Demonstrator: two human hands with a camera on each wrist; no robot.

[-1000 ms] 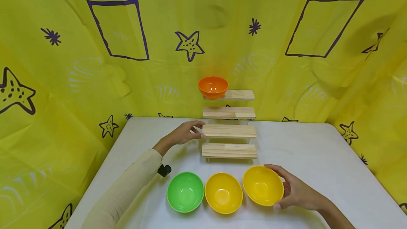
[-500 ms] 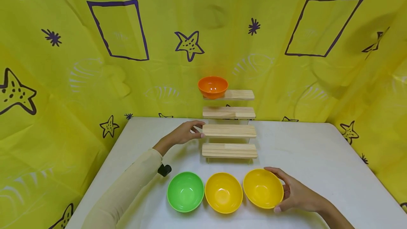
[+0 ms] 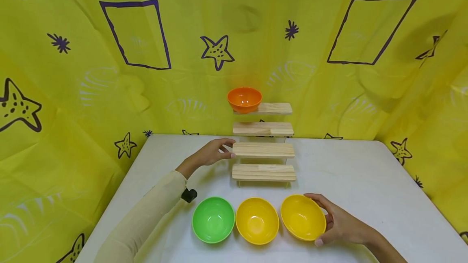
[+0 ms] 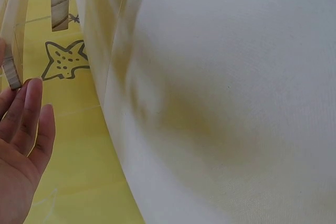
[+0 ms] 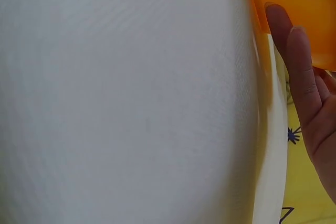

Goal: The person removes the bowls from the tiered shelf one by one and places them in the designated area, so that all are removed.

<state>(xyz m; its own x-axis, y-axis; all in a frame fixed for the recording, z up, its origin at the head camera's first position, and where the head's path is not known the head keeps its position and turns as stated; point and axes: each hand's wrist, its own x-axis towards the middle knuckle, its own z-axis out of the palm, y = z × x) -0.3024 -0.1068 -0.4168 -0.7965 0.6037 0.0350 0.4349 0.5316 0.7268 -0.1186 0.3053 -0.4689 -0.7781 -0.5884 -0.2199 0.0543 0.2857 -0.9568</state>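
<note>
Right hand (image 3: 341,223) pinches the lower-right yellow bowl (image 3: 302,217), likely light and stiff, best rim-held; left hand (image 3: 211,153) grips a mid-frame shelf (image 3: 263,149).

No text, label, brand, number or sign can be read on anything.

The green bowl (image 3: 213,221), the centre yellow bowl (image 3: 257,222), the tilted yellow bowl (image 3: 302,218) and the orange bowl (image 3: 245,100) look like smooth, glossy plastic. The shelf boards (image 3: 263,149) are matt, grained wood. The table (image 3: 347,169) looks matt and finely textured, the backdrop (image 3: 256,52) creased and faintly shiny, the sleeve (image 3: 146,210) matt cloth.
</note>
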